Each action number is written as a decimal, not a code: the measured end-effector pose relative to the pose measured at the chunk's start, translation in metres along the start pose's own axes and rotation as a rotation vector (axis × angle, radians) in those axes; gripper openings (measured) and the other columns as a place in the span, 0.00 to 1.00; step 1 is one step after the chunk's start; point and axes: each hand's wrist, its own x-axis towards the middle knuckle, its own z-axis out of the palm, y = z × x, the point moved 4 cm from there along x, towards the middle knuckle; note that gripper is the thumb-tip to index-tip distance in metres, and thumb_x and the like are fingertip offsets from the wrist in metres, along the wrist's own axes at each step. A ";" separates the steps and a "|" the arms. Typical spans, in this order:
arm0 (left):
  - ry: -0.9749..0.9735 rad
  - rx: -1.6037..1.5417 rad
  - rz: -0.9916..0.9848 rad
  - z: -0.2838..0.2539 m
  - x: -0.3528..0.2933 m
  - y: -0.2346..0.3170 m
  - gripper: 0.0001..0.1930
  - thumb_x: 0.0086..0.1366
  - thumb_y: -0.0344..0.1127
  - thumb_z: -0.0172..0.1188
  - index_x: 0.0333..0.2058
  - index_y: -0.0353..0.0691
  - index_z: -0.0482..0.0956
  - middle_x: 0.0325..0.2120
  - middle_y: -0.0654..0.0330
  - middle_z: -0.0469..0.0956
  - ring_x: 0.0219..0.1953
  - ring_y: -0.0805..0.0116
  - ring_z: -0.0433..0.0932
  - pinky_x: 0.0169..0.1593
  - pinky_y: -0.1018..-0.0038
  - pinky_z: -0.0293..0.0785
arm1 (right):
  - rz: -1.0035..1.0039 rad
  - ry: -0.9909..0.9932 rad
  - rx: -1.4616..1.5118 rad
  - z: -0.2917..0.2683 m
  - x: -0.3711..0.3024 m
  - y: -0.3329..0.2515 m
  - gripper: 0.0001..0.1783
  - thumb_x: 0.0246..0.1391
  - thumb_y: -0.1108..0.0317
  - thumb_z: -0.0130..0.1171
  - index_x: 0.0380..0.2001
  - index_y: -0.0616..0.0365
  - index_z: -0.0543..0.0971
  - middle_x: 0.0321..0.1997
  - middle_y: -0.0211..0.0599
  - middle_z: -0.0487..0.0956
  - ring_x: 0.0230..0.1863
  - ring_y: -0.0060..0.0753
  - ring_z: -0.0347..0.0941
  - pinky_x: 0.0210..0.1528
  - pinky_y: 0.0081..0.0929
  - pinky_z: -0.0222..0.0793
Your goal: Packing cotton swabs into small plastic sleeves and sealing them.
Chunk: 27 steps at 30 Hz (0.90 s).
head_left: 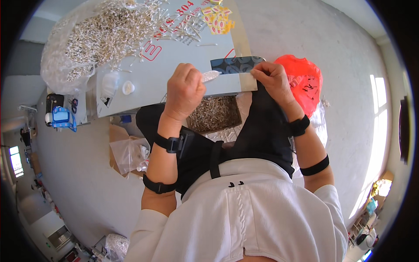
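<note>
My left hand [185,91] is closed in a fist around a bundle of cotton swabs [211,76], whose white tips stick out toward the right. The shafts are hidden inside the fist. To the right, my right hand [275,81] pinches at the right end of a dark blue patterned packet [235,64] at the table's near edge. Whether the packet's mouth is parted I cannot tell. The swab tips are close to the packet's left end. Below my hands, a box of cotton swabs [214,114] sits between my legs.
A clear bag [54,65] spills a big heap of cotton swabs [109,32] over the sheet-covered table [174,78]. Yellow printed slips [218,21] lie farther back. A small white round container [128,87] stands left. A red plastic bag [301,81] is beside my right forearm.
</note>
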 end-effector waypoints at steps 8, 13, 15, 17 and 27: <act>-0.030 0.117 0.377 0.000 -0.015 0.059 0.09 0.48 0.28 0.60 0.31 0.34 0.75 0.30 0.59 0.72 0.32 0.62 0.72 0.33 0.69 0.70 | 0.833 -0.203 1.302 0.071 -0.033 -0.014 0.19 0.58 0.58 0.63 0.43 0.63 0.78 0.39 0.42 0.82 0.34 0.30 0.81 0.33 0.24 0.78; 0.107 -0.342 -0.208 -0.016 -0.029 0.041 0.21 0.50 0.36 0.70 0.40 0.35 0.74 0.39 0.56 0.73 0.40 0.59 0.73 0.43 0.66 0.70 | 0.651 -0.169 1.066 0.066 -0.031 -0.031 0.13 0.55 0.74 0.63 0.44 0.61 0.79 0.39 0.36 0.82 0.36 0.29 0.81 0.38 0.26 0.80; 0.088 -0.478 -0.343 -0.016 -0.022 0.034 0.30 0.48 0.43 0.74 0.47 0.36 0.72 0.45 0.54 0.72 0.47 0.59 0.72 0.50 0.67 0.68 | 0.426 -0.144 0.928 0.064 -0.029 -0.033 0.12 0.54 0.77 0.63 0.43 0.62 0.80 0.37 0.33 0.83 0.37 0.23 0.79 0.40 0.22 0.78; 0.034 -0.698 -0.398 -0.013 -0.008 0.040 0.34 0.48 0.44 0.75 0.51 0.37 0.72 0.51 0.55 0.71 0.54 0.62 0.70 0.55 0.68 0.66 | 0.345 -0.126 0.892 0.064 -0.029 -0.038 0.12 0.53 0.78 0.63 0.42 0.63 0.81 0.37 0.31 0.83 0.37 0.19 0.78 0.41 0.20 0.76; 0.077 -0.883 -0.436 -0.004 0.005 0.052 0.17 0.47 0.29 0.75 0.37 0.35 0.80 0.37 0.60 0.78 0.41 0.69 0.77 0.47 0.74 0.73 | 0.198 -0.089 0.839 0.065 -0.030 -0.052 0.11 0.52 0.80 0.63 0.40 0.64 0.81 0.35 0.24 0.81 0.38 0.11 0.71 0.40 0.15 0.70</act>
